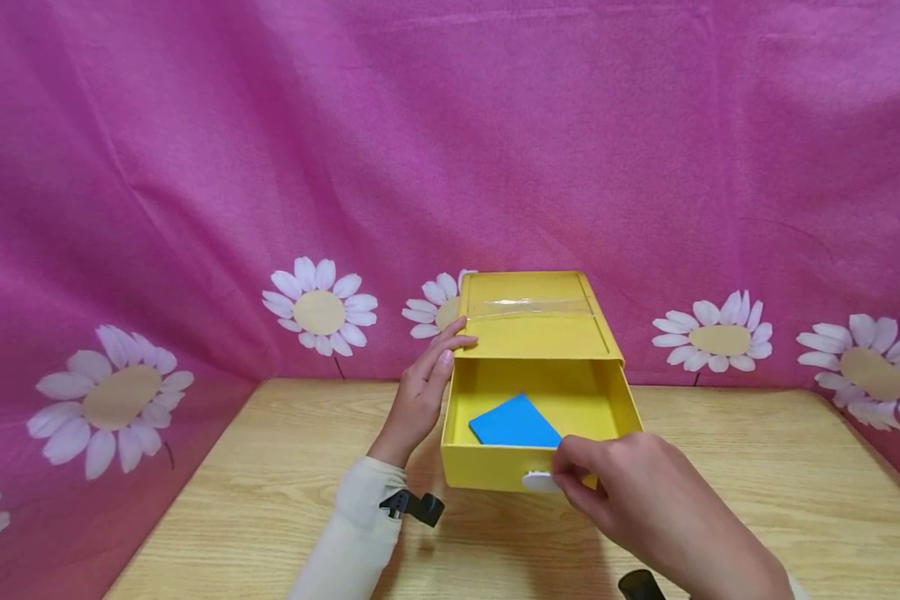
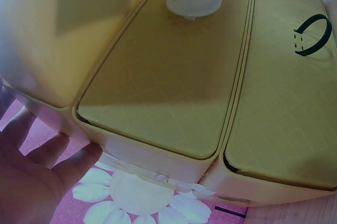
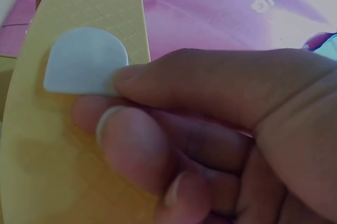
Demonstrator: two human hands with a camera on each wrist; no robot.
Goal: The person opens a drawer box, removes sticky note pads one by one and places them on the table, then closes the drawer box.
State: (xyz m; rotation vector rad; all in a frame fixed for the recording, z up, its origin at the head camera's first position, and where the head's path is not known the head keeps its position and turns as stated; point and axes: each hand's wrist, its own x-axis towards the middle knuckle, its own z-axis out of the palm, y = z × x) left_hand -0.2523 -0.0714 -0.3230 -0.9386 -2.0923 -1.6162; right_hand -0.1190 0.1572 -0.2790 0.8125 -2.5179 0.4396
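On the worktop, a yellow cabinet faced the near side. Its drawer jutted nearward, broad front's long axis running left to right. The left hand, fingers extended, touched the cabinet's left side. Inside lay a blue piece, one corner pointing rearward. The right hand pinched the white handle.

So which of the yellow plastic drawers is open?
The top yellow plastic drawer, pulled out with a flat blue piece inside; the two lower yellow drawers sit closed.
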